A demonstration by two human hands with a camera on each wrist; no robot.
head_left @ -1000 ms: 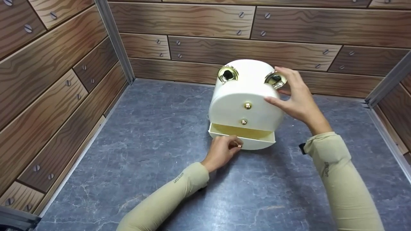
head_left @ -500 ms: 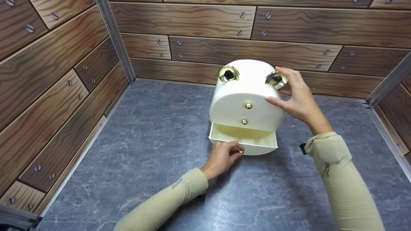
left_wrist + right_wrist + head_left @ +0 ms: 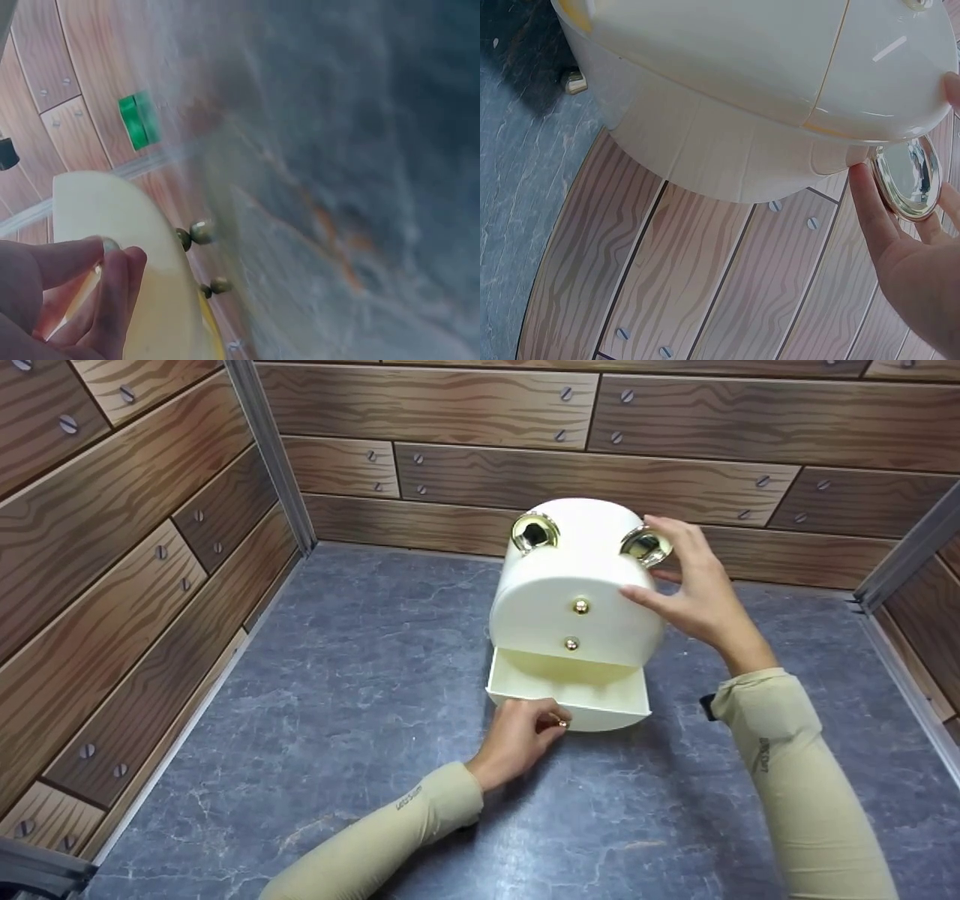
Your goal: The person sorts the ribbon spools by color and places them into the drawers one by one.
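Note:
A white rounded drawer box [image 3: 540, 619] stands on the floor, with two small gold knobs on its front and two gold rings on top. Its bottom drawer [image 3: 607, 720] is pulled out, showing a pale yellow inside. My left hand [image 3: 517, 739] pinches the gold knob [image 3: 562, 724] of that drawer between thumb and fingers. My right hand [image 3: 694, 585] holds the upper right side, thumb on the front edge and fingers around the right gold ring [image 3: 646, 547]. In the right wrist view the fingers lie behind that gold ring [image 3: 907, 180].
The floor [image 3: 360, 660] is dark blue-grey with a marbled pattern. Wood-print walls [image 3: 487, 472] stand behind and on both sides, with metal posts at the corners. A green object [image 3: 139, 120] appears by the wall in the left wrist view.
The bottom drawer has slid further out toward me, my left hand moving back with its knob. My right hand stays in place on the box.

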